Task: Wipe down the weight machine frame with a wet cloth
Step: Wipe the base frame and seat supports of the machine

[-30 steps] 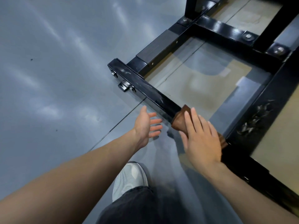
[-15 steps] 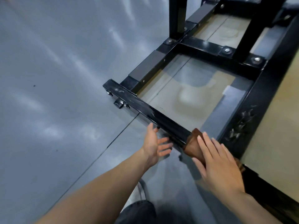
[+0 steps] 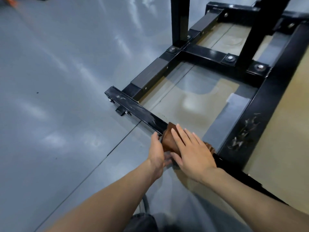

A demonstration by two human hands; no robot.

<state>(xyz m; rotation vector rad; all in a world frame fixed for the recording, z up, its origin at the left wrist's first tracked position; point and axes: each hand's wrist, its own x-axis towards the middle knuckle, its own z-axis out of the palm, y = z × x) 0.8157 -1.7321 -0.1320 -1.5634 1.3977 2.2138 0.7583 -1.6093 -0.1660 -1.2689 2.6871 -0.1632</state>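
Observation:
The black weight machine frame [image 3: 133, 107] lies low on the floor, its near bar running from upper left toward me. A brown cloth [image 3: 168, 139] is draped over that bar. My right hand [image 3: 192, 151] presses flat on the cloth with straight fingers. Just left of the cloth is my left hand [image 3: 157, 151], fingers reaching under the cloth's hanging edge beside the bar; whether they hold it is hidden.
Black uprights [image 3: 179, 20] rise from bolted plates [image 3: 230, 58] at the back. A scuffed side rail [image 3: 245, 133] runs along the right. Grey floor [image 3: 58, 97] spreads to the left, a tan mat [image 3: 187, 101] inside the frame. My dark trouser leg [image 3: 142, 221] is below.
My left hand has moved right, from hovering apart to against the cloth's side. The right hand with the cloth stays on the bar, and the view has tilted up.

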